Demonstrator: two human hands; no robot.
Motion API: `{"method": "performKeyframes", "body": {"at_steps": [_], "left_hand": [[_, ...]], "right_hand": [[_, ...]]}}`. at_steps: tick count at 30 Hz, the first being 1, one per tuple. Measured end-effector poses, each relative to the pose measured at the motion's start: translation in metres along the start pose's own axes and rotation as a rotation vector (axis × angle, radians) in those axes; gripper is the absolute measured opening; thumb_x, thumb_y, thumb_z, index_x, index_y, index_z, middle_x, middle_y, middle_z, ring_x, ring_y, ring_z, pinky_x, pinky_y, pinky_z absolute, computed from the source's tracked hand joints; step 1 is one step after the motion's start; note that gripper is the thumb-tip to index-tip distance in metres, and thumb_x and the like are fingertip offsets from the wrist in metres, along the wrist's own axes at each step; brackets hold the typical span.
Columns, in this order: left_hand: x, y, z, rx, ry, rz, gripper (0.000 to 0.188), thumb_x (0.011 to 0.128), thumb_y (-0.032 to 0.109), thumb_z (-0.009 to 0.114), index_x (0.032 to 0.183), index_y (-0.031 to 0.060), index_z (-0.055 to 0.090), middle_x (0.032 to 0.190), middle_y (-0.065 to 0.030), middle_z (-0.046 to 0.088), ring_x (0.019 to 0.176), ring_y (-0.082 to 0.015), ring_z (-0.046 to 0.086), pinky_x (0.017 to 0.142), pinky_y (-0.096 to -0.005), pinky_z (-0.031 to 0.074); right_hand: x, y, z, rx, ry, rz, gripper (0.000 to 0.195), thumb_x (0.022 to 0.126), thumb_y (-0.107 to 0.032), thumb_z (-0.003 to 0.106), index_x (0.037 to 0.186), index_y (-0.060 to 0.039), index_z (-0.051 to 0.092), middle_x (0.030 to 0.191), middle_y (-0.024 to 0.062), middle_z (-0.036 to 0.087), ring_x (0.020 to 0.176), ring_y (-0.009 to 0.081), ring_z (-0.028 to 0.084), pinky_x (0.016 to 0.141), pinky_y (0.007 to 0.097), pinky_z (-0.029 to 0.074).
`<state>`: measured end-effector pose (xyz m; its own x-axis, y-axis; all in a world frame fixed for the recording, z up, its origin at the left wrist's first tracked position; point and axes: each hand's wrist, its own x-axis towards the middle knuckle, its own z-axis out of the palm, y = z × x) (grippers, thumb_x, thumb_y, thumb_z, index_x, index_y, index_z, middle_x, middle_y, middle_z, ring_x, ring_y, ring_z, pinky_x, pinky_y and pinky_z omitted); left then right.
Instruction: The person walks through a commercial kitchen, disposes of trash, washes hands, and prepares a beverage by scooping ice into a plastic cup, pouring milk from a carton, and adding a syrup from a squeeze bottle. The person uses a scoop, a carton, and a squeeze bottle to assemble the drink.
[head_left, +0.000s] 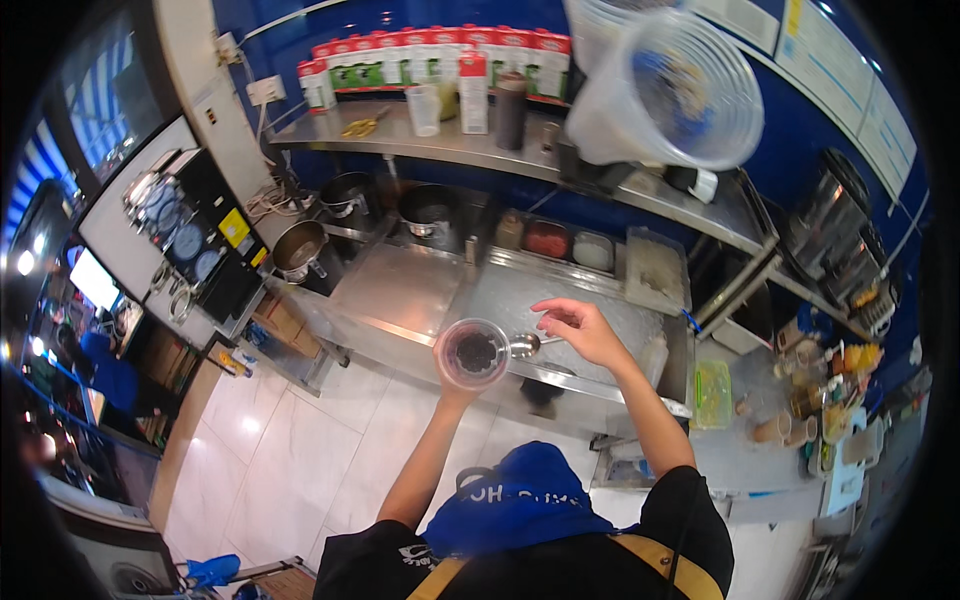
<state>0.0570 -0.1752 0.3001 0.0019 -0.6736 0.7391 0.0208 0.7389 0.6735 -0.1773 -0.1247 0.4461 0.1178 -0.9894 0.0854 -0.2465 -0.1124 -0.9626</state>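
Observation:
My left hand (454, 394) is wrapped around a clear plastic cup (474, 354), seen from above, with a dark, lumpy content at its bottom. Just right of the cup, a shiny metal ladle or spoon (526, 345) shows its rounded bowl; part of its handle runs towards my other hand. My right hand (579, 330) hovers over the metal counter (501, 300), its fingers bent and apart, with nothing seen between them. Whether it touches the ladle handle cannot be told.
Behind the counter are containers of red (546, 238) and white (593, 250) contents. Metal pots (298, 247) stand left. Milk cartons (420, 56) line the shelf (345, 135) above, and stacked plastic tubs (667, 90) jut out at upper right. A green-lidded box (712, 394) sits right.

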Motion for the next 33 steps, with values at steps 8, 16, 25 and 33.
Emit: {"method": "performKeyframes", "body": {"at_steps": [8,16,25,33], "left_hand": [[0.035,-0.056,-0.069,0.17,0.034,-0.198,0.09,0.063,0.02,0.094,0.139,0.0005,0.05,0.13,-0.0185,0.058,0.115,-0.0332,0.058,0.097,-0.0445,0.049],[0.087,-0.204,-0.112,0.423,-0.065,-0.311,0.092,0.063,0.024,0.094,0.139,0.0003,0.049,0.128,-0.0192,0.061,0.118,-0.0369,0.057,0.1,-0.0468,0.048],[0.135,-0.262,-0.129,-0.06,-0.264,-0.64,0.104,0.062,0.025,0.096,0.146,-0.0001,0.041,0.135,-0.0213,0.057,0.123,-0.0356,0.059,0.104,-0.0453,0.049],[0.267,-0.275,-0.2,0.18,0.009,0.115,0.063,0.084,0.016,0.067,0.139,-0.0001,0.041,0.142,-0.0227,0.042,0.128,-0.0338,0.049,0.105,-0.0444,0.045]], "right_hand": [[0.104,-0.023,0.045,-0.005,-0.08,-0.099,0.027,0.098,-0.014,0.068,0.122,-0.0026,0.07,0.101,0.0062,0.074,0.092,0.0123,0.069,0.083,0.0287,0.055],[0.263,-0.097,0.054,-0.241,0.38,-0.442,0.028,0.093,-0.012,0.072,0.121,-0.0075,0.071,0.102,0.004,0.073,0.083,0.0107,0.065,0.069,0.026,0.051],[0.498,-0.183,-0.014,-1.315,0.906,-0.179,0.057,0.083,-0.026,0.075,0.136,-0.017,0.06,0.12,0.0248,0.061,0.111,0.0432,0.06,0.09,0.0514,0.053],[0.547,-0.155,-0.039,-1.287,0.932,0.052,0.065,0.077,-0.014,0.075,0.139,-0.009,0.056,0.116,0.0311,0.063,0.102,0.0495,0.066,0.082,0.0582,0.058]]}}
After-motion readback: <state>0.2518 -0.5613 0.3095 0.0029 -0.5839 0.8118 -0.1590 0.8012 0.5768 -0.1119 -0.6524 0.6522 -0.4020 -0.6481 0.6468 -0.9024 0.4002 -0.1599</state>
